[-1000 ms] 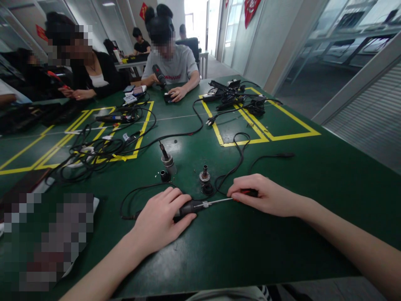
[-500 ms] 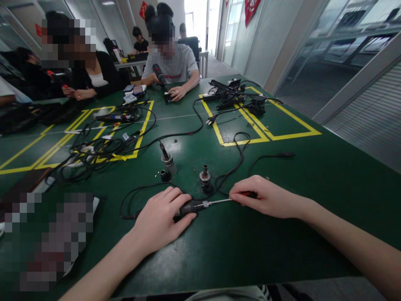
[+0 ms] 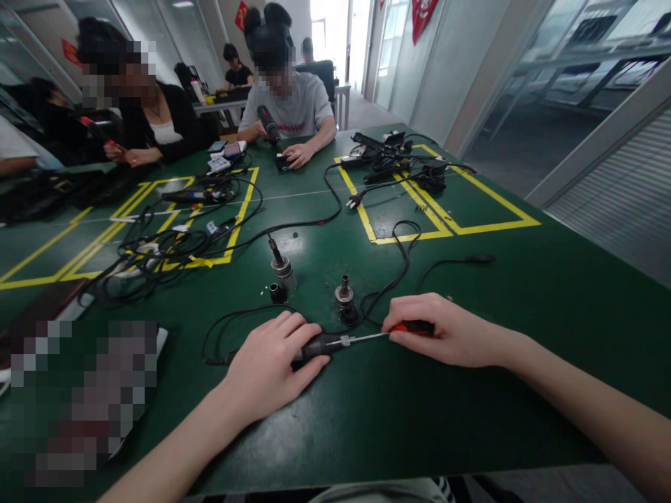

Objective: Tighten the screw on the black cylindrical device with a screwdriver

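Note:
My left hand (image 3: 277, 360) is wrapped over a black corded tool handle (image 3: 316, 346) that lies on the green table. The handle's right end shows a pale metallic or clear fitting (image 3: 346, 341). My right hand (image 3: 435, 328) grips a screwdriver (image 3: 414, 327) with a red and black handle. Its thin shaft points left, and the tip meets the tool handle near the fitting; exactly where it sits is too small to tell. Beyond my hands stand a metal cylinder with a dark stem (image 3: 282, 265) and a shorter round metal part (image 3: 344, 293). Small black rings (image 3: 349, 315) lie beside them.
Black cables (image 3: 172, 244) tangle at the left, and a pile of black corded tools (image 3: 382, 157) lies at the far right. Yellow tape (image 3: 493, 227) marks the green table (image 3: 524, 300). Across it, a person (image 3: 293, 105) holds a power tool; another person sits at the left.
More of the screwdriver's red handle shows as my right fingers have shifted on it. My left hand and the tool handle stay in place. The view has shifted slightly.

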`<state>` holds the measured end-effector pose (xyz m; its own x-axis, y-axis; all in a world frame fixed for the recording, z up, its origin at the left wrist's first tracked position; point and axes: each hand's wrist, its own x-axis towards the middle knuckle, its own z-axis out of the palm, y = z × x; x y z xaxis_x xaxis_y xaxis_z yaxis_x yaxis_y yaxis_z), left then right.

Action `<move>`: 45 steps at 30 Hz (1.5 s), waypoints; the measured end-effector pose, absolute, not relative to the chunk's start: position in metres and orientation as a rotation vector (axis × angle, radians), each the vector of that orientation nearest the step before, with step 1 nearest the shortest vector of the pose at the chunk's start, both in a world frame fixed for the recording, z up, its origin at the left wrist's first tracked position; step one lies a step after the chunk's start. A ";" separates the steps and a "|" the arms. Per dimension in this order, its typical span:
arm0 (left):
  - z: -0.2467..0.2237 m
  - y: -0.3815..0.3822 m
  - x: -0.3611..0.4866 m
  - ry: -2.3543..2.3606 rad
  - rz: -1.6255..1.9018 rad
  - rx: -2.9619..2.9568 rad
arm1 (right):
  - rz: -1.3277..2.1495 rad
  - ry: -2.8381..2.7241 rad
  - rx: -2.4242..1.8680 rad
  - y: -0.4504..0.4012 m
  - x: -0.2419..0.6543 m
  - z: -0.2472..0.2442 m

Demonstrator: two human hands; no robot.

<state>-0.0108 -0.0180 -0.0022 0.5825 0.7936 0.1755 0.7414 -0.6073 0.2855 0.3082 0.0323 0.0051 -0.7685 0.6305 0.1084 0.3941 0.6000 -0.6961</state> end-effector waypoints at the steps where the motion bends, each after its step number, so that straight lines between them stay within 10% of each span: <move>1: -0.002 -0.018 -0.011 1.289 0.426 2.630 | 0.957 -2.496 -0.833 0.032 0.308 0.005; 45: -0.003 -0.018 -0.010 1.302 0.432 2.627 | 1.096 -2.378 -0.940 0.031 0.308 0.008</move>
<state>-0.0097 -0.0178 -0.0034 0.5749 0.7985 0.1786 0.7469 -0.6013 0.2839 0.3083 0.0314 0.0076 -0.7150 0.6978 0.0425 0.4209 0.4783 -0.7708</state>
